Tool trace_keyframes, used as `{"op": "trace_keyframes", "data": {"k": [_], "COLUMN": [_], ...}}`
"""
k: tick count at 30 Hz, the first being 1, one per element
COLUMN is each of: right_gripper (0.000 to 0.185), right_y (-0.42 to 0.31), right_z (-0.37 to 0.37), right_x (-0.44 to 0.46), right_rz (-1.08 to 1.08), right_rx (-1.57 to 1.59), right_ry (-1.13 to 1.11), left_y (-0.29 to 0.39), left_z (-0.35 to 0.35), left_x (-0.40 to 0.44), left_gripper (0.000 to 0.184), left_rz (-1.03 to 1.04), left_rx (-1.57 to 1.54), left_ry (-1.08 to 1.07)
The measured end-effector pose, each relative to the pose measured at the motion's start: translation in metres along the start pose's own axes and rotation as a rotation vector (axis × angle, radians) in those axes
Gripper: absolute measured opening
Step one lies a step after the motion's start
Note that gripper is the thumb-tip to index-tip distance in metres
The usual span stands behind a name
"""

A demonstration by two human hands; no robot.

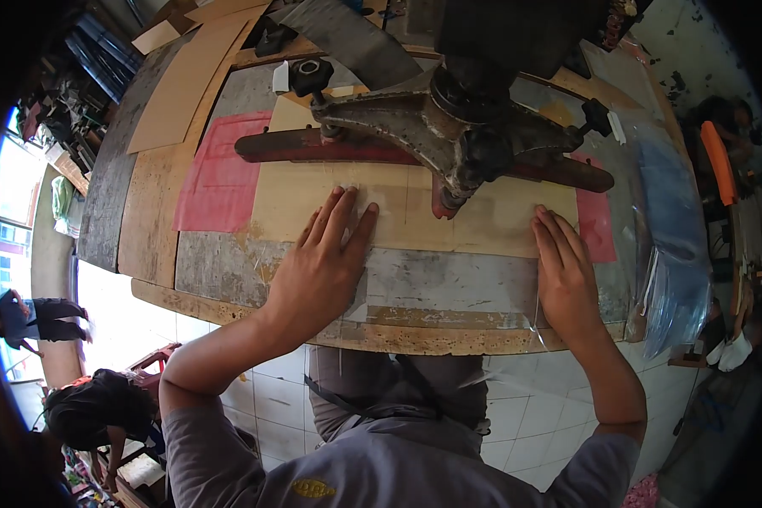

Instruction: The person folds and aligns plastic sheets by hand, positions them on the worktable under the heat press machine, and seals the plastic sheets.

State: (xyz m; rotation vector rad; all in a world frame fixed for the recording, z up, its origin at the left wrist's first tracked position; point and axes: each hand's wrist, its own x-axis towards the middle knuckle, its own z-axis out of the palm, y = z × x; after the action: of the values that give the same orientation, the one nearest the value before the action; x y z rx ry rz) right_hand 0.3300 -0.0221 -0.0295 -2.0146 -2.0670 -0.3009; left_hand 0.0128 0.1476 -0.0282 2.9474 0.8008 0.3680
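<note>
My left hand [323, 254] lies open on the near edge of a pale yellow sheet [381, 203], its fingers pointing away from me. Farther right, my right hand [565, 267] rests with its fingers extended at the sheet's right part. Clear film shows beside both hands. A dark metal press arm [389, 114] with a worn red bar [279, 146] stands over the sheet's far side. Red material [218, 182] shows at the sheet's left, and another red piece [599, 224] at its right.
The worn wooden table edge [415, 340] runs in front of my body. Clear plastic sheets [677, 254] hang over the right side. Brown cardboard [182, 93] lies at the left. A person [102, 411] bends down at the lower left.
</note>
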Motion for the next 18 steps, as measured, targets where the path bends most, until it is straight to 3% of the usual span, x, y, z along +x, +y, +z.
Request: {"op": "trace_keyframes", "data": {"k": [6, 18], "right_gripper": [0.043, 0.045], "right_y": [-0.0028, -0.0064], "right_z": [-0.0020, -0.0020], "right_x": [0.0032, 0.0027], "right_rz": [-0.005, 0.043], "right_rx": [0.004, 0.014], "right_ry": [0.010, 0.031], "left_y": [0.0010, 0.0010], "left_z": [0.0006, 0.0010], "left_x": [-0.0006, -0.0003], "left_gripper": [0.062, 0.065], "left_rz": [0.027, 0.008], "left_rx": [0.144, 0.090], "left_ry": [0.039, 0.024]}}
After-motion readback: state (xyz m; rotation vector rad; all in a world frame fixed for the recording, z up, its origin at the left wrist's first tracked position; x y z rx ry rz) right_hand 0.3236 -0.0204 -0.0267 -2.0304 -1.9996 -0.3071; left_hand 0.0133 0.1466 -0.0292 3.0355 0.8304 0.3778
